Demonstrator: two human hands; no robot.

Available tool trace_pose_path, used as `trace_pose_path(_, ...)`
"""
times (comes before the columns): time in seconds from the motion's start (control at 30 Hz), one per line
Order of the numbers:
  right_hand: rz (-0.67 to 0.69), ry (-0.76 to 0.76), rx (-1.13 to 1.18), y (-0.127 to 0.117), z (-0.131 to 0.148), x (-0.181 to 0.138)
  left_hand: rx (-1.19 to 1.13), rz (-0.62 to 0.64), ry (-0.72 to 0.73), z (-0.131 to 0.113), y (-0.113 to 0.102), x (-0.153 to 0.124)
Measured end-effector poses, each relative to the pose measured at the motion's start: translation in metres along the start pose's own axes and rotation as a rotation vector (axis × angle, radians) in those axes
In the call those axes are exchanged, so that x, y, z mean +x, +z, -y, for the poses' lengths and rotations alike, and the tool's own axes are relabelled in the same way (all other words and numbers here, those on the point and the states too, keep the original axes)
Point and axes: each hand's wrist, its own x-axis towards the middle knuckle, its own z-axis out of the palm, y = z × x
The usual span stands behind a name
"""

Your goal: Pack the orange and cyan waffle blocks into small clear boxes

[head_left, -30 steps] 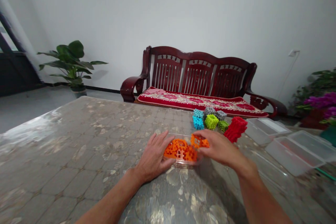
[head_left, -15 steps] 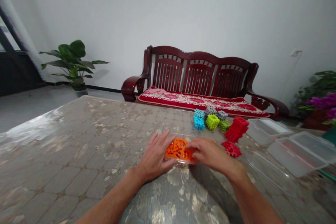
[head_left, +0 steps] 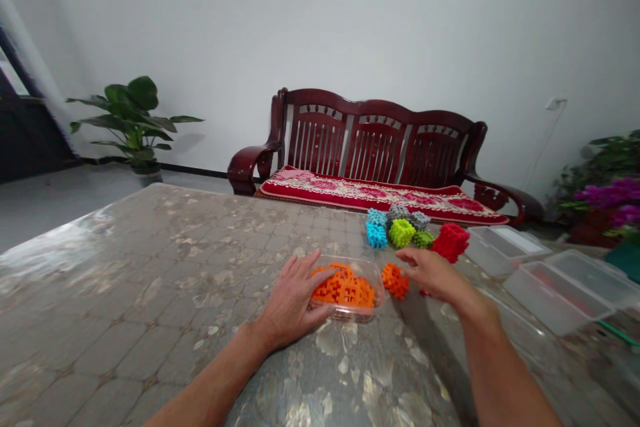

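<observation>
A clear plastic box point(head_left: 379, 278) holds a pile of flat orange interlocking pieces point(head_left: 345, 288). My left hand point(head_left: 295, 290) lies against the left side of this box with fingers spread, fingertips over its rim. To the right of the box, on the table, sits an orange block point(head_left: 395, 281) built from such pieces. Just beside and above that block is my right hand point(head_left: 433, 275), index finger and thumb apart, with nothing visible between them. Whether the thumb touches the block I cannot tell. A red piece is mostly hidden beneath this hand.
Farther back stand blue blocks point(head_left: 377, 235), grey blocks point(head_left: 399, 213), a lime block point(head_left: 401, 233), a dark green block point(head_left: 423, 239) and a red block point(head_left: 451, 242). Translucent bins point(head_left: 557, 297) are at the right, a clear lid point(head_left: 520, 320) before them. A wooden bench point(head_left: 377, 137) stands beyond the table.
My right hand has left the orange pieces in the box and moved right, to the orange block. That block shows fully now. The left hand has stayed at the box.
</observation>
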Motion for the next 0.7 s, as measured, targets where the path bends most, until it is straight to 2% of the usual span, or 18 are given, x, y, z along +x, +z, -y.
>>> trace_pose_path(0.13, 0.082, 0.003, -0.012, 0.007, -0.011, 0.003, 0.011, -0.004, 0.012, 0.000, 0.001, 0.000)
trace_pose_path(0.33, 0.086, 0.056, -0.185, 0.010, 0.008, 0.000, 0.021, 0.017, 0.003, 0.000, 0.000, 0.000)
trace_pose_path(0.47, 0.068, 0.047, -0.211, 0.007, 0.013, -0.002, 0.023, 0.021, -0.002, 0.000, -0.001, 0.001)
trace_pose_path(0.57, 0.003, 0.034, -0.154, 0.000, 0.018, -0.005, 0.028, 0.019, -0.003, 0.000, -0.001, 0.001)
trace_pose_path(0.7, -0.038, -0.085, 0.040, -0.009, 0.038, -0.013, 0.036, 0.016, 0.001, 0.000, 0.000, 0.001)
